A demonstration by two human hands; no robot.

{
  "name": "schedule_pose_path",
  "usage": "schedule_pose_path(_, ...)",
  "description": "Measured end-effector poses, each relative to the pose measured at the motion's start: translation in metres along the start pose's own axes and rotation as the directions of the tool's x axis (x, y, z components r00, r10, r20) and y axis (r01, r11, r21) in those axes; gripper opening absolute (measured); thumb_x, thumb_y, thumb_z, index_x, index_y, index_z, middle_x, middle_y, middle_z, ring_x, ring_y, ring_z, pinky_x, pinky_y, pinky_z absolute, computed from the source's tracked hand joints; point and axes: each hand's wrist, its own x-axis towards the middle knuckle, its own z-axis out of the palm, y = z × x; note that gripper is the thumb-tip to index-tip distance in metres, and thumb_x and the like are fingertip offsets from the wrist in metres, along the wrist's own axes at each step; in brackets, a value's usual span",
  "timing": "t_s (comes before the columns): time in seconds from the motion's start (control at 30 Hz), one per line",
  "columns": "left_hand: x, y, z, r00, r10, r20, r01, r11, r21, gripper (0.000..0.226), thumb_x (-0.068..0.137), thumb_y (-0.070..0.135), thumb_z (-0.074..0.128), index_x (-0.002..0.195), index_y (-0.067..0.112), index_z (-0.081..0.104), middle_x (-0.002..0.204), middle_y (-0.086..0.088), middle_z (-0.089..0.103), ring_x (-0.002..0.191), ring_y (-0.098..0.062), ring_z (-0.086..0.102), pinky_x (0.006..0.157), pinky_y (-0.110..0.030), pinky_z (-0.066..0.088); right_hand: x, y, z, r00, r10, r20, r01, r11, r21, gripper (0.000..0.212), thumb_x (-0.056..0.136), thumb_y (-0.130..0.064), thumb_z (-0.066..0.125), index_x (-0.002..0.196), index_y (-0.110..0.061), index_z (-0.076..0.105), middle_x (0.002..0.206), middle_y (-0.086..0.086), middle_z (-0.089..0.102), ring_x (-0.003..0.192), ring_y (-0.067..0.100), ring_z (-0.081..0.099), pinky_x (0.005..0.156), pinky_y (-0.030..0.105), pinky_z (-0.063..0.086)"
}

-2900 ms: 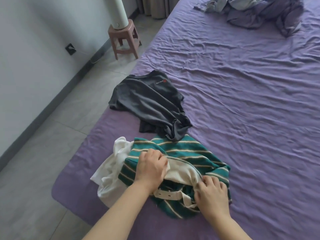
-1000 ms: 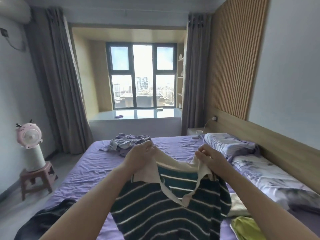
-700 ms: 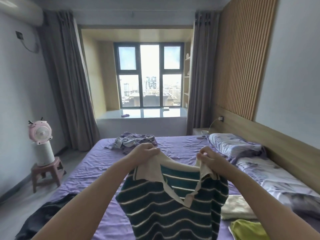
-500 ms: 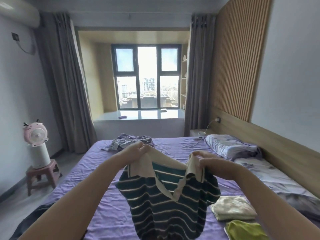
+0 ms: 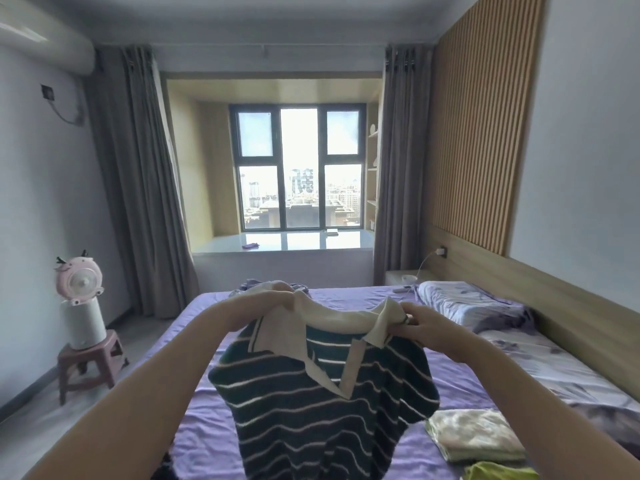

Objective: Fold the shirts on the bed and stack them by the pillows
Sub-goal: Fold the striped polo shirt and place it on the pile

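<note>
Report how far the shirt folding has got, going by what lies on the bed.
Done: a folded pale shirt and a yellow-green one lie on the bed beside the pillows.
In hand: the left hand and right hand hold the striped shirt up by its collar, unfolded.
Left: folding and stacking it. A crumpled heap at the far end may also need folding.

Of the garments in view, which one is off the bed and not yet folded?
The dark green striped shirt, held up by its cream collar in both hands. The pale folded garment and the yellow-green one lie on the bed.
</note>
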Motion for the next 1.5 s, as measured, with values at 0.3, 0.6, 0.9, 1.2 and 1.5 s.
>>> schedule_pose_path(0.3, -0.011, -0.013, 0.009, 0.968, 0.108, -0.225, 0.003, 0.895, 0.445, 0.008, 0.086, 0.025, 0.063, 0.080, 0.028, 0.061, 0.079, 0.011, 0.058, 0.067, -0.001, 0.048, 0.054, -0.009, 0.034, 0.021, 0.000, 0.018, 0.988, -0.146, -0.048, 0.120, 0.928, -0.353, 0.019, 0.081, -0.033, 0.070, 0.080, -0.022, 0.055, 0.077, -0.004, 0.059, 0.076, 0.014, 0.058, 0.075, 0.027, 0.049)
schedule_pose_path(0.6, 0.000, -0.025, 0.032, 0.968, 0.077, -0.238, 0.067, 0.837, 0.543, 0.039, 0.098, 0.035, 0.041, 0.124, 0.007, 0.041, 0.118, -0.014, 0.057, 0.108, -0.030, 0.056, 0.091, -0.039, 0.044, 0.027, 0.003, 0.024, 0.966, -0.236, -0.107, 0.160, 0.867, -0.473, 0.030, 0.084, -0.044, 0.062, 0.081, -0.016, 0.053, 0.078, 0.000, 0.061, 0.072, 0.017, 0.057, 0.073, 0.033, 0.049)
schedule_pose_path(0.9, -0.006, -0.060, 0.060, 0.984, -0.114, 0.135, 0.024, 0.843, 0.537, 0.011, 0.097, 0.036, 0.045, 0.094, 0.026, 0.043, 0.109, 0.002, 0.051, 0.094, -0.014, 0.048, 0.077, -0.025, 0.035, 0.020, 0.049, 0.047, 0.981, -0.051, 0.186, 0.147, 0.823, -0.549, 0.036, 0.084, -0.052, 0.057, 0.094, -0.018, 0.058, 0.089, -0.002, 0.064, 0.080, 0.015, 0.060, 0.076, 0.033, 0.049)
schedule_pose_path(1.2, 0.035, -0.088, 0.052, 0.919, -0.247, 0.307, 0.135, 0.929, 0.343, 0.011, 0.090, 0.032, 0.057, 0.086, 0.026, 0.049, 0.089, 0.009, 0.052, 0.075, -0.004, 0.050, 0.062, -0.020, 0.040, 0.055, 0.075, 0.067, 0.949, 0.082, 0.303, 0.027, 0.940, -0.339, 0.022, 0.079, -0.050, 0.064, 0.082, -0.028, 0.061, 0.082, -0.010, 0.063, 0.077, 0.004, 0.057, 0.075, 0.027, 0.045)
schedule_pose_path(1.5, 0.099, -0.289, 0.176, 0.811, -0.515, 0.277, 0.473, 0.856, 0.207, 0.036, 0.069, 0.021, 0.055, 0.104, 0.019, 0.051, 0.107, 0.000, 0.058, 0.096, -0.013, 0.056, 0.070, -0.022, 0.042, 0.092, 0.231, 0.215, 0.851, 0.432, 0.298, -0.351, 0.891, -0.288, 0.019, 0.076, -0.039, 0.050, 0.067, -0.023, 0.048, 0.072, -0.011, 0.055, 0.072, 0.007, 0.051, 0.060, 0.022, 0.035)
